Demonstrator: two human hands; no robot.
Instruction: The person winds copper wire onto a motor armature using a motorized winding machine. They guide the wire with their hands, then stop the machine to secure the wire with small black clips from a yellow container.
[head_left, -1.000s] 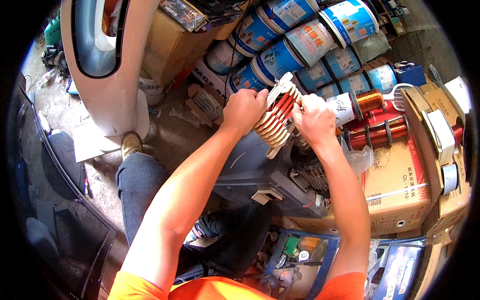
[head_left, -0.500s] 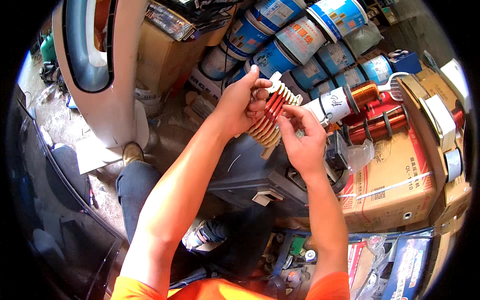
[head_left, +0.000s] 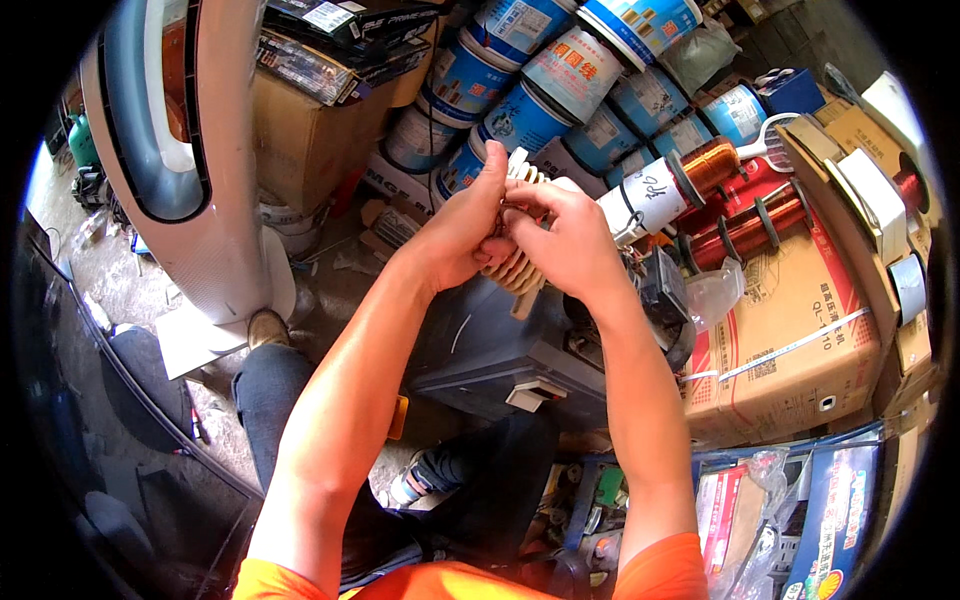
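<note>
A cream ribbed coil former (head_left: 514, 273) sits above the dark grey machine casing (head_left: 480, 345), mostly covered by my hands. Its lower ribs and a bit of its top end show; the red-brown wire windings are now hidden. My left hand (head_left: 462, 225) is at its left side, thumb pointing up and fingers curled in. From the right, my right hand (head_left: 568, 240) meets it, with fingertips pinched against the left fingers in front of the former. Whatever lies between the fingertips is too small and covered to make out.
Blue and white tubs (head_left: 530, 118) are stacked behind. Copper wire spools (head_left: 745, 230) lie on a large cardboard box (head_left: 790, 350) at right. A tall grey appliance (head_left: 175, 200) stands left, near a dark glossy panel (head_left: 110, 430). Below right is a bin of small parts (head_left: 600, 500).
My right hand has moved left and up from the former's right side to meet my left fingers. The windings, visible before, are now covered. The whole view has shifted slightly.
</note>
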